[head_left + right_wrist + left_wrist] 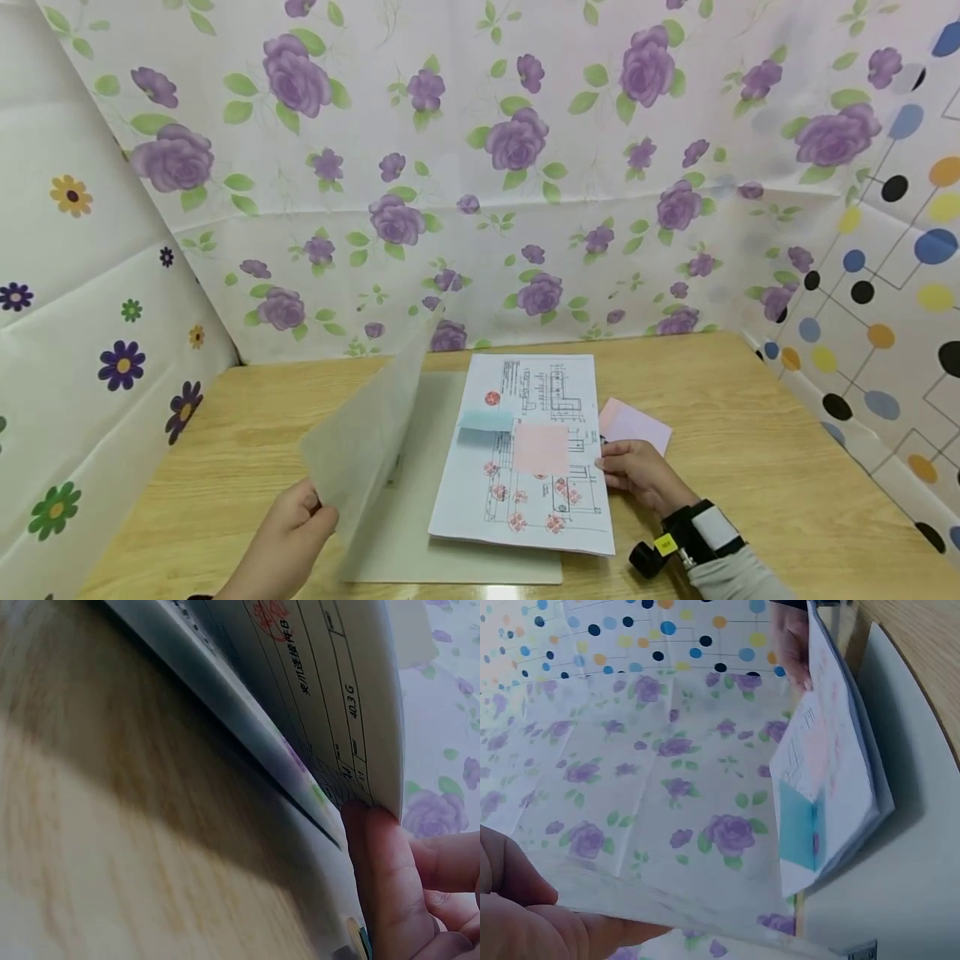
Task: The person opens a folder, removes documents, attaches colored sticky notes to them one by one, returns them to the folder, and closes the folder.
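My left hand pinches the edge of the pale cover of a file folder, which stands raised and bent. The folder's back lies flat on the table. Partly over it is a stack of papers with technical drawings and red stamps. On the top sheet are a blue sticky note, partly lifted, and a pink sticky note. My right hand grips the stack's right edge between thumb and fingers; in the right wrist view, printed sheets stand up from the table there.
Pink and lilac sticky notes lie on the wooden table beyond my right hand. A small metal clip shows inside the folder. Flowered cloth hangs behind the table, with patterned sheets at both sides.
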Available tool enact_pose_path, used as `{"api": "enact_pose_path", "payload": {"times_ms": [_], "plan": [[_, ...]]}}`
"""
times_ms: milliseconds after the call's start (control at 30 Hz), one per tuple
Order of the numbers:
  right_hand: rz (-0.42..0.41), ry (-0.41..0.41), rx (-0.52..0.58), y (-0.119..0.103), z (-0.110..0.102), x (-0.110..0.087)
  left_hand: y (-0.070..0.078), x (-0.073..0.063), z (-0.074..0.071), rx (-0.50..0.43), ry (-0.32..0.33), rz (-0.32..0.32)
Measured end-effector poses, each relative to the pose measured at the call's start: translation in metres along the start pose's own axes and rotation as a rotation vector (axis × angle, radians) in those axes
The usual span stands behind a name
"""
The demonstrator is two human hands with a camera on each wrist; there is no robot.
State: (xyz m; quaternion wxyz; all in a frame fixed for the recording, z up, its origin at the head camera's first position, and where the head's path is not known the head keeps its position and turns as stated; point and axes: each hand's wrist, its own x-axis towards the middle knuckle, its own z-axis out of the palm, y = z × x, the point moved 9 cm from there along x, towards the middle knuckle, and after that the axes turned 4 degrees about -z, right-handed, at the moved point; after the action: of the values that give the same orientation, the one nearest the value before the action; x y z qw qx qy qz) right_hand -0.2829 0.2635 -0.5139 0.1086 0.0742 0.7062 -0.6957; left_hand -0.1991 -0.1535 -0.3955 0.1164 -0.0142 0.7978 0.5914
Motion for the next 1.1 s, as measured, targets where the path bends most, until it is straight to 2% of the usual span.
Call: {"api": "enact_pose_path", "payload": {"times_ms": [167, 300, 433, 633, 867, 1100], "plan": [[0.012, 0.010, -0.038, 0.003, 0.002, 0.001, 0.001, -0.003, 0.002, -0.160, 0.023, 0.048], [0.023, 0.009, -0.042, 0.005, 0.003, 0.001, -0.001, -0.004, 0.001, -0.202, 0.091, 0.042], [0.025, -0.006, -0.028, 0.005, 0.003, 0.001, -0.002, -0.004, 0.001, -0.244, 0.127, 0.043], [0.031, 0.016, -0.020, 0.006, 0.000, 0.004, -0.006, -0.004, 0.002, -0.327, 0.115, 0.042], [0.028, 0.058, 0.010, 0.002, -0.002, 0.012, -0.007, -0.001, 0.000, -0.359, 0.114, 0.077], [0.038, 0.106, 0.029, 0.001, -0.004, 0.017, -0.011, -0.001, -0.002, -0.395, 0.104, 0.068]]}}
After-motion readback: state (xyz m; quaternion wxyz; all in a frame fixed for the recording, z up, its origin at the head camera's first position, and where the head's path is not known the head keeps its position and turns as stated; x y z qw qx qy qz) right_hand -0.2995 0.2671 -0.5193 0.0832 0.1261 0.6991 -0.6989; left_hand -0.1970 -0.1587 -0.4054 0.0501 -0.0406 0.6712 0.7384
